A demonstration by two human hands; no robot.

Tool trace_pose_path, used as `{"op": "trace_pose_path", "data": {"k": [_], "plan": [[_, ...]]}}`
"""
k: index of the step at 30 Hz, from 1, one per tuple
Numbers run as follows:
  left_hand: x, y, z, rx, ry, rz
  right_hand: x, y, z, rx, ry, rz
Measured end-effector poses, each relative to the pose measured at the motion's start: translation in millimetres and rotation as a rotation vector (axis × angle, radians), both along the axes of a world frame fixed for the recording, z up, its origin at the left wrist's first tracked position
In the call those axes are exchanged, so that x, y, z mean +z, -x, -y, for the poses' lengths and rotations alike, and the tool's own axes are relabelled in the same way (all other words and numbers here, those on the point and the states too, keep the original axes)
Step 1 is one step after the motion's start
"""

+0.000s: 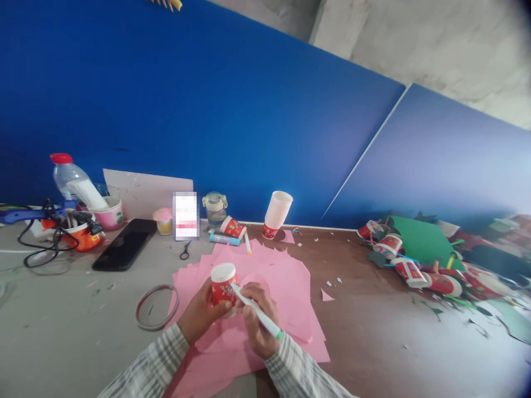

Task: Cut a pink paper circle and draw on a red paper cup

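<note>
A red patterned paper cup (223, 279), its white base turned up, is held over a pile of pink paper sheets (286, 287). My left hand (199, 312) is closed around the cup's left side, thumb across the front. In my right hand (262, 320) is a white marker pen (259, 314) with a green end, gripped between thumb and fingers. The pen's tip meets or nearly meets the cup's right side; I cannot tell whether it touches.
A tape ring (156, 307), black phone (125, 244) and small scissors (185, 251) lie left. Behind are a glue stick (224, 239), a tipped cup (233, 227) and a leaning cup stack (277, 214). Cups and green paper (423, 240) pile up right, before a blue partition (249, 110).
</note>
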State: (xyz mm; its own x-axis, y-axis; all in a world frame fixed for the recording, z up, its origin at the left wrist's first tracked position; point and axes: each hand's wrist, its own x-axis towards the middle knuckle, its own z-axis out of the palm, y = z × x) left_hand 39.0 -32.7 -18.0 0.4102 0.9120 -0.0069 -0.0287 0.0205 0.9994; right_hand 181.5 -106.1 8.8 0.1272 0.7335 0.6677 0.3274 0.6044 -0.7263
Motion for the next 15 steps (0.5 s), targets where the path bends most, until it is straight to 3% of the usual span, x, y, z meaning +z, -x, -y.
{"op": "trace_pose_path", "data": {"k": [6, 15], "plan": [[-0.1, -1.5, 1.7, 0.011, -0.032, -0.005, 3.7, 3.8, -0.3, 0.038, -0.062, 0.132], [-0.8, -1.2, 1.5, 0.014, -0.040, 0.002, 1.7, 2.6, -1.9, -0.022, -0.047, 0.120]]}}
